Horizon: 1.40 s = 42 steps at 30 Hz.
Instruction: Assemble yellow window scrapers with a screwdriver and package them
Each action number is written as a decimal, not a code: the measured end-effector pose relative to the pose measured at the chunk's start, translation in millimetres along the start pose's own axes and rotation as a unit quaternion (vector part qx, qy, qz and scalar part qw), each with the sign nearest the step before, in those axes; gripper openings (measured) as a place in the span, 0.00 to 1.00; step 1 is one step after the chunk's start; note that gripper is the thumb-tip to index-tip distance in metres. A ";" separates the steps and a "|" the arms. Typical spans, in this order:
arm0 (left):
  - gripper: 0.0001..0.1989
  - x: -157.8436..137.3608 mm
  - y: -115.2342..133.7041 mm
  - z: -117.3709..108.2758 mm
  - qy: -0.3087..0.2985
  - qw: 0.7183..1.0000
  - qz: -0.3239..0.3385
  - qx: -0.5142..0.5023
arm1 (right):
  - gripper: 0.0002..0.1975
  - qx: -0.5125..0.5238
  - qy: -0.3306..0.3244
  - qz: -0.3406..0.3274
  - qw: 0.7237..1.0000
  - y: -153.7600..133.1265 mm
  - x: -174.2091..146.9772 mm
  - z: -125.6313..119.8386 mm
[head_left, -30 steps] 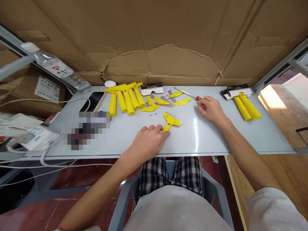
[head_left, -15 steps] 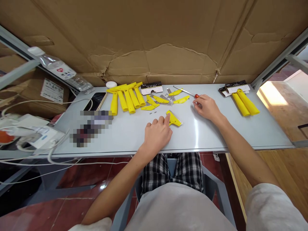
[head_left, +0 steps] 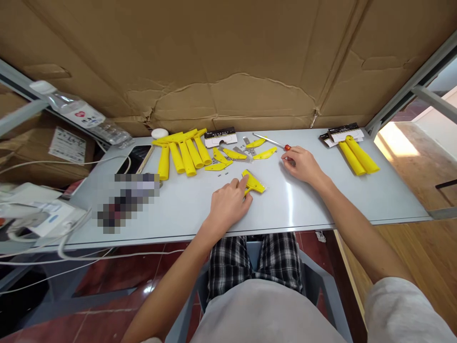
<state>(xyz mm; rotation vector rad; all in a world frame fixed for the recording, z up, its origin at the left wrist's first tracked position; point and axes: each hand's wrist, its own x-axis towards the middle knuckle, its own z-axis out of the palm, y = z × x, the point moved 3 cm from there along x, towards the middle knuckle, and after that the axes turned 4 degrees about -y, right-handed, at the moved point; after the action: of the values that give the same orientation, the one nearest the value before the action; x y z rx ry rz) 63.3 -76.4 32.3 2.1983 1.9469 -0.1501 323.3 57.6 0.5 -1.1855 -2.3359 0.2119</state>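
My left hand [head_left: 230, 202] is closed over the handle of a yellow scraper [head_left: 255, 183] near the front of the table. Its index finger lies along the scraper's head, and most of the handle is hidden under the palm. My right hand [head_left: 303, 166] has its fingers curled at the red handle of a screwdriver [head_left: 269, 141]; the shaft points back and left, and the handle's end is covered. Between the hands and the cardboard lie loose yellow cover plates [head_left: 264, 153], thin metal blades [head_left: 238, 156] and small screws [head_left: 223, 174].
Several yellow scraper handles [head_left: 175, 157] are lined up at the left, beside a phone [head_left: 139, 158] and a white round lid [head_left: 159, 134]. Two more yellow handles [head_left: 358, 156] with black-and-white cards [head_left: 344, 133] lie right. A plastic bottle [head_left: 84, 114] leans by the left frame; cardboard [head_left: 228, 62] backs the table.
The view has shifted slightly, moving the table things left and down in it. A little more of the scraper's handle shows beside my left thumb. My right hand stays at the screwdriver.
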 end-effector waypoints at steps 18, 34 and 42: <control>0.38 2.6 -11.4 -3.8 -0.018 0.999 0.039 -0.011 | 0.09 0.013 0.047 -0.038 0.998 1.1 -3.4 -0.4; 0.27 32.9 -43.5 -12.2 0.080 0.939 0.085 -0.325 | 0.10 0.022 -0.039 -0.004 0.999 -19.9 25.9 -4.0; 0.09 65.0 -45.6 -7.8 0.026 0.849 0.095 -0.518 | 0.10 0.010 -0.118 0.038 0.992 -48.2 81.5 16.4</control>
<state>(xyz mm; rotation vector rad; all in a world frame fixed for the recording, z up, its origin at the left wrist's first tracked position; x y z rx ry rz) 25.9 -6.5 22.6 1.5853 1.2760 0.8067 240.8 94.2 33.6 -1.3026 -2.4842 0.4235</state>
